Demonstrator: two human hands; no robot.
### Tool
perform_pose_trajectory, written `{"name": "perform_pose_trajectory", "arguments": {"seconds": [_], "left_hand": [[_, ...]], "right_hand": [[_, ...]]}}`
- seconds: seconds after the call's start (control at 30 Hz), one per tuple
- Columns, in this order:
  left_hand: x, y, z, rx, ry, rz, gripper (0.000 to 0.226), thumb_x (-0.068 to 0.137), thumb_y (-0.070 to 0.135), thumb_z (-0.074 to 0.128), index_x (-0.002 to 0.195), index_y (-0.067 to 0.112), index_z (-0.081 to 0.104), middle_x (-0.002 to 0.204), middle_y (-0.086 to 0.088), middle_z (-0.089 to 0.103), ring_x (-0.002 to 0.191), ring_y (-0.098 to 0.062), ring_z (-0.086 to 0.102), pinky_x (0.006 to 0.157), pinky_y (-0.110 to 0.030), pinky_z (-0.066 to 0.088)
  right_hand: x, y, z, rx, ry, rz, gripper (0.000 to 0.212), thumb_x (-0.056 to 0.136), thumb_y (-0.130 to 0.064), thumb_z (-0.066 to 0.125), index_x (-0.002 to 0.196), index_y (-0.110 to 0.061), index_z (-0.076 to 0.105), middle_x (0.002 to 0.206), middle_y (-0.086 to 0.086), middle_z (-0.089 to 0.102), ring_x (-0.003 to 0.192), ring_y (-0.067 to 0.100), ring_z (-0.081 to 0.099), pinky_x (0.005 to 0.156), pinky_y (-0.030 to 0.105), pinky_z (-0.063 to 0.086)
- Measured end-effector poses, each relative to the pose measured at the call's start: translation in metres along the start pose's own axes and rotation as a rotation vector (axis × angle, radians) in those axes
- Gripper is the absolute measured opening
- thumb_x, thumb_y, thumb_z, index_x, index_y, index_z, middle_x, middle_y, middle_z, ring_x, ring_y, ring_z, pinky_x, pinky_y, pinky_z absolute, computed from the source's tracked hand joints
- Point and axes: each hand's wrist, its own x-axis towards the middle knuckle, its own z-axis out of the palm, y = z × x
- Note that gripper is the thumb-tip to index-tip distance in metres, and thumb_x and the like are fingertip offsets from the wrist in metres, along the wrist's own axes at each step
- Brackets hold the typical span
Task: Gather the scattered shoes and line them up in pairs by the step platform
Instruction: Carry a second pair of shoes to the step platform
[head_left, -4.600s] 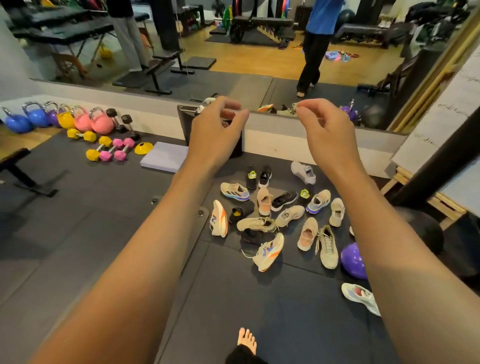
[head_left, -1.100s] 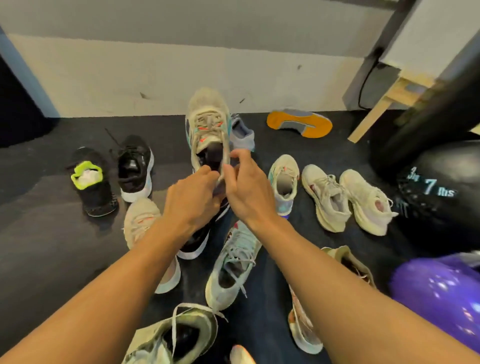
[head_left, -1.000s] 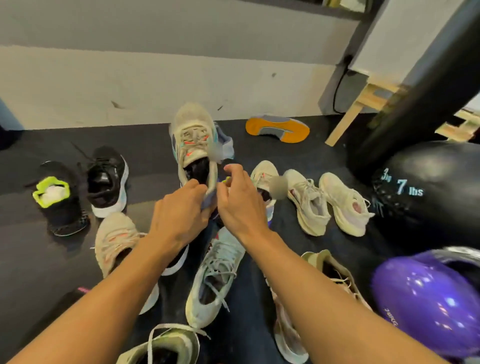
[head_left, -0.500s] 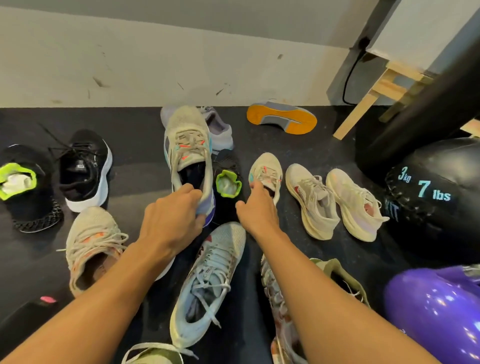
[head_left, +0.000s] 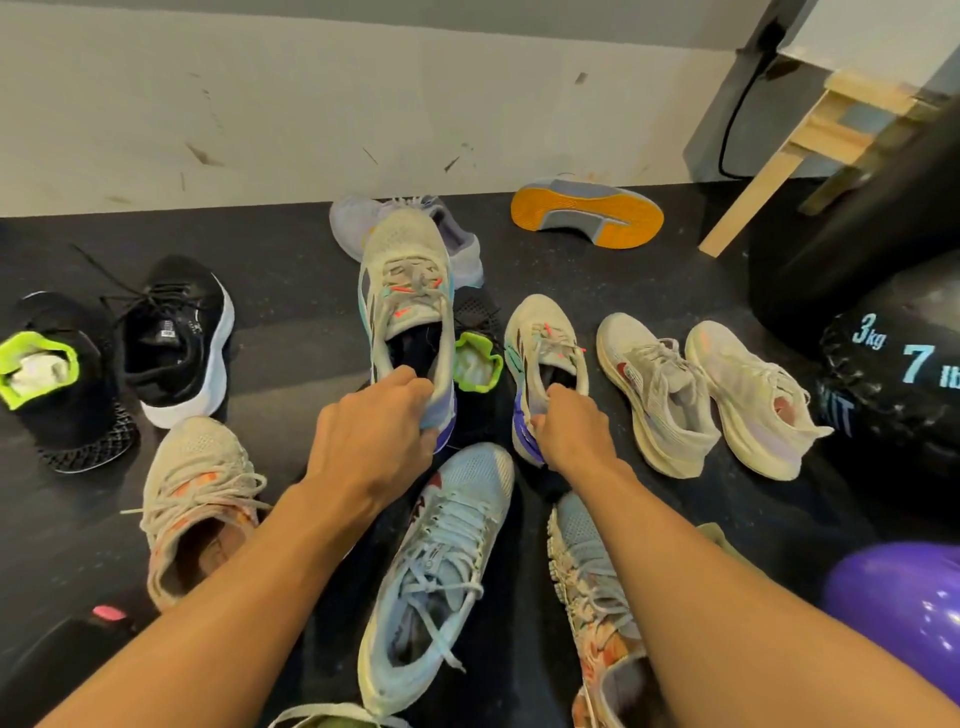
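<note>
**Head view: both hands gripping a matching cream pair by the heels**

Head camera is looking down at shoes lying scattered on the black floor (head_left: 291, 260) beside a pale wall (head_left: 311, 104). The left hand (head_left: 374, 436) is gripping the heel of a cream shoe (head_left: 405, 270) with teal and coral trim, fingers tucked inside its collar. That shoe's toe is pointing at the wall and overlapping a lavender shoe (head_left: 462, 249). The right hand (head_left: 566, 431) is gripping the heel of the matching cream shoe (head_left: 545, 338), which is lying just to the right. A neon-lined black shoe (head_left: 475, 358) is sitting between the two. A second neon-lined black shoe (head_left: 47, 374) is lying far left, beside a white-soled black shoe (head_left: 176, 332). Two pale shoes (head_left: 654, 384) are lying side by side near a black medicine ball (head_left: 904, 374). An orange-soled shoe (head_left: 587, 218) is lying sole-up by the wall. A light blue shoe (head_left: 436, 571) is lying between the forearms.
</note>
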Motion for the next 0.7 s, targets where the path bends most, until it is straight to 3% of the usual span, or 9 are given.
{"name": "perform_pose_trajectory", "arguments": {"seconds": [0.2,0.33,0.5,0.7], "left_hand": [[-0.007,0.023,-0.047,-0.044,-0.024,-0.006,0.028,0.085,0.034,0.057,0.072,0.023,0.035,0.082,0.005,0.038,0.071,-0.029,0.048,0.058,-0.035,0.031],[-0.022,0.055,-0.126,-0.087,-0.036,-0.027,0.027,0.084,0.035,0.057,0.073,0.022,0.038,0.082,0.006,0.041,0.073,-0.032,0.051,0.059,-0.036,0.033],[-0.025,0.11,-0.289,-0.106,-0.042,-0.024,0.026,0.085,0.035,0.056,0.073,0.02,0.038,0.08,0.005,0.041,0.073,-0.031,0.052,0.06,-0.037,0.036],[-0.02,0.193,-0.526,-0.09,0.069,0.035,0.028,0.085,0.032,0.056,0.071,0.021,0.035,0.077,0.005,0.035,0.073,-0.031,0.051,0.059,-0.037,0.036]], "right_hand": [[-0.043,-0.019,-0.068,0.013,0.16,-0.098,0.014,0.097,-0.025,0.048,0.089,-0.015,0.043,0.105,0.015,0.059,0.098,0.039,0.056,0.066,0.035,0.033],[-0.095,-0.055,-0.159,0.031,0.2,-0.135,0.014,0.096,-0.023,0.051,0.1,-0.01,0.049,0.109,0.015,0.059,0.099,0.04,0.055,0.066,0.036,0.031],[-0.182,-0.102,-0.31,0.068,0.206,-0.14,0.013,0.096,-0.019,0.052,0.103,-0.01,0.047,0.112,0.015,0.056,0.099,0.041,0.054,0.066,0.037,0.032],[-0.286,-0.156,-0.526,0.12,0.346,-0.172,0.012,0.098,-0.017,0.048,0.108,-0.01,0.046,0.114,0.012,0.053,0.103,0.038,0.054,0.068,0.037,0.031]]}}
